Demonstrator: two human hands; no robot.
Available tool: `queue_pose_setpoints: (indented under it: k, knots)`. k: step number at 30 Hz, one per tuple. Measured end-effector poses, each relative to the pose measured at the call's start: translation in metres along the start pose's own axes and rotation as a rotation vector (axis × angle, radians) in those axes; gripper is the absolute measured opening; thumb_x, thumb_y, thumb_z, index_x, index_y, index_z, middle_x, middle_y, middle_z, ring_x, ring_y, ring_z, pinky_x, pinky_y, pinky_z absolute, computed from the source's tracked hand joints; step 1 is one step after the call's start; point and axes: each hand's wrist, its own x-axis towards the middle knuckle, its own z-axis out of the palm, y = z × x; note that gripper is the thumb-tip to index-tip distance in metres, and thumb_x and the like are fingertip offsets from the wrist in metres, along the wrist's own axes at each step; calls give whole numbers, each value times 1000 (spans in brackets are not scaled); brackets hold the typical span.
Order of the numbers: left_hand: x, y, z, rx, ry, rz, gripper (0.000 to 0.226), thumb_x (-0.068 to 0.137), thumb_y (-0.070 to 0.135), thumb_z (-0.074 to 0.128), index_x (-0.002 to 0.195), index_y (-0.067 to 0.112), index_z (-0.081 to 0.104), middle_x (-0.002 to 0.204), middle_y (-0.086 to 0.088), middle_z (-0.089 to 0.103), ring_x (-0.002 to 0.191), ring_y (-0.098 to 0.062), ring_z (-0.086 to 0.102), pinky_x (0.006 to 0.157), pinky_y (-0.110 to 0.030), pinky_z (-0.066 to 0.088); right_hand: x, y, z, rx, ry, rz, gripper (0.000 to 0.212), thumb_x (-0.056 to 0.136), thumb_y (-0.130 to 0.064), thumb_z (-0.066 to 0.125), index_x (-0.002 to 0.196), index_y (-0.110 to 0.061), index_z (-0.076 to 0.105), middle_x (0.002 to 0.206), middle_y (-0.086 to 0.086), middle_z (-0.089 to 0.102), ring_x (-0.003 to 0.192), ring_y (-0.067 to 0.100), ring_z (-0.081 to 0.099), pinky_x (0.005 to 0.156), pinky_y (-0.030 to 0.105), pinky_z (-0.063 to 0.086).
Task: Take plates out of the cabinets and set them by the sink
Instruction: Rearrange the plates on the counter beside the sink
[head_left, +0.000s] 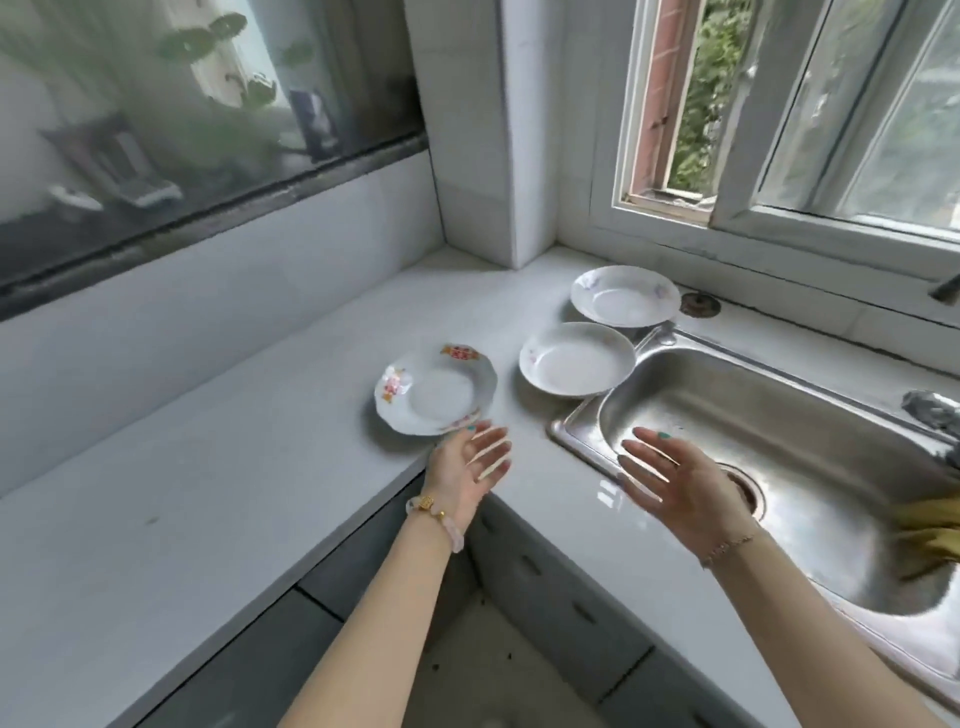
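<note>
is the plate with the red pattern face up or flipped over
Face up. The plate with the red pattern lies flat on the counter, its hollow and painted rim showing.

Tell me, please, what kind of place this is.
Probably a home kitchen: a stainless steel sink is set in a white countertop, a red-patterned plate lies nearby, and grey cabinet drawers run below.

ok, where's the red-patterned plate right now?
In the head view, the red-patterned plate sits on the counter left of the sink, beside the nearer white plate, just beyond the left hand.
</note>
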Motion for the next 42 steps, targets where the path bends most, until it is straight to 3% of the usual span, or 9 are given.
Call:
queue_pose_setpoints:
  k: [9,15,21,26,29,37,42]
  knots:
    - [50,58,-84,6,54,8,20,94,16,47,108,6,56,93,-10,68,80,-23,64,82,-37,52,35,41,97,-35,7,43,18,94,-16,47,97,-10,64,95,8,68,88,22,65,76,35,52]
    - [99,78,-124,368,308,75,32,92,7,45,123,11,42,112,-13,55,100,-26,59,77,-32,52,55,58,131,-18,64,27,19,95,-17,46,97,-10,63,97,8,68,90,23,65,75,35,54]
    - [128,85,-143,308,178,-92,43,96,11,44,137,5,36,130,-15,50,105,-28,58,84,-38,52,70,66,145,-24,85,38,23,96,-20,43,101,-9,63,101,8,67,93,23,64,76,36,52]
    - [142,82,-143,254,95,-139,28,94,10,51,119,-2,49,124,-16,57,110,-32,59,83,-38,54,77,71,149,-15,103,48,25,96,-19,43,103,-9,64,102,9,67,94,23,64,79,37,52]
    - [148,79,-143,273,77,-130,33,92,5,55,125,-1,52,115,-15,64,104,-29,63,83,-36,54,78,73,149,-2,114,52,25,95,-19,43,104,-8,64,101,8,68,93,23,64,79,37,53]
    - [160,68,-139,274,187,-78,38,85,-6,59,120,5,50,117,-15,59,87,-23,65,75,-33,55,74,71,139,11,141,33,26,95,-20,44,107,-8,64,100,8,68,94,23,65,77,36,53]
    - [160,68,-133,246,233,-79,34,86,-11,54,111,9,47,111,-15,58,84,-25,63,79,-37,54,68,69,130,26,155,20,25,95,-21,45,106,-9,64,101,8,69,93,23,65,76,36,52]
